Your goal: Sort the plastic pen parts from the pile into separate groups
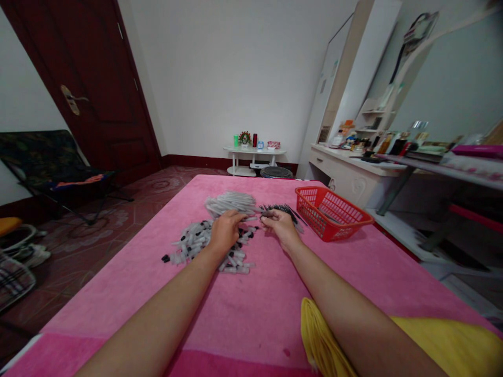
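My left hand [226,230] is closed in a pinch around one end of a thin, pale, clear pen barrel. Facing it, my right hand [281,225] pinches a thin dark pen part at the barrel's other end; where the two meet is too small to make out. Just beyond my left hand lies a bundle of clear pen barrels [231,201]. Beneath and around that hand spreads a heap of clear and black pen caps [194,241], partly covered by my fingers and wrist. Slim black pen refills [288,210] lie in a pile behind my right hand.
To the right, a red plastic basket [332,217] stands on the pink tablecloth [255,309] with a few thin items inside. Yellow cloth [444,340] lies under my right forearm. Past the table are a folding chair [58,167], a low white table [255,151] and a cluttered dresser [353,162].
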Motion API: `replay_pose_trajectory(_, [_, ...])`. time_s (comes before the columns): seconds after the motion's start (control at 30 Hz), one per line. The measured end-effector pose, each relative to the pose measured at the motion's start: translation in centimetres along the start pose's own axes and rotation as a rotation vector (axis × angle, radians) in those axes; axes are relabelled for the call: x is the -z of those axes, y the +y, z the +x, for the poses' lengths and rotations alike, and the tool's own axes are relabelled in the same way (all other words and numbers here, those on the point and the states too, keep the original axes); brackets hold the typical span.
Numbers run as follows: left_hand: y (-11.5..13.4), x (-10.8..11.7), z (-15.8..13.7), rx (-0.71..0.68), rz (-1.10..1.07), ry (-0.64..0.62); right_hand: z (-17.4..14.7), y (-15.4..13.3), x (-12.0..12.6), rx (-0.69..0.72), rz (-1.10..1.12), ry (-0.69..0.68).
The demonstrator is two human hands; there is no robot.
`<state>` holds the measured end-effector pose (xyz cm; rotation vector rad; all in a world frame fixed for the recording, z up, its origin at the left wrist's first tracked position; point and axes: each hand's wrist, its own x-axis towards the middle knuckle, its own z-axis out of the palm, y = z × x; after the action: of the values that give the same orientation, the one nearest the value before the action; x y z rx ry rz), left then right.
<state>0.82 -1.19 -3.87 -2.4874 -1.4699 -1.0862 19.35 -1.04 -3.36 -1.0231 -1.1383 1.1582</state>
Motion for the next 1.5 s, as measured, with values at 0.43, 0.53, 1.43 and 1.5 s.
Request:
replay_pose_trajectory(0.43, [0.26,0.3,-0.11,-0.012,-0.001,-0.011,0.34,0.68,-0.17,0.149,-0.202,-0.007])
replay_pose_trajectory(0.53, [0.11,0.16,-0.13,-0.018,-0.015,-0.008,0.4,0.72,-0.11,0.205,-0.267,-0.01])
replay_pose_trajectory(1.43, [-0.21,-0.17,-0.08,-0.05,-0.057,-0.005,0.0,0.15,-0.22,0.276,-0.409,0.029])
replay_pose_trajectory(1.5, [-0.21,-0.15,-0.08,-0.044,-0.068,-0.004,0.0,0.23,-0.22,0.277,-0.431,0.028])
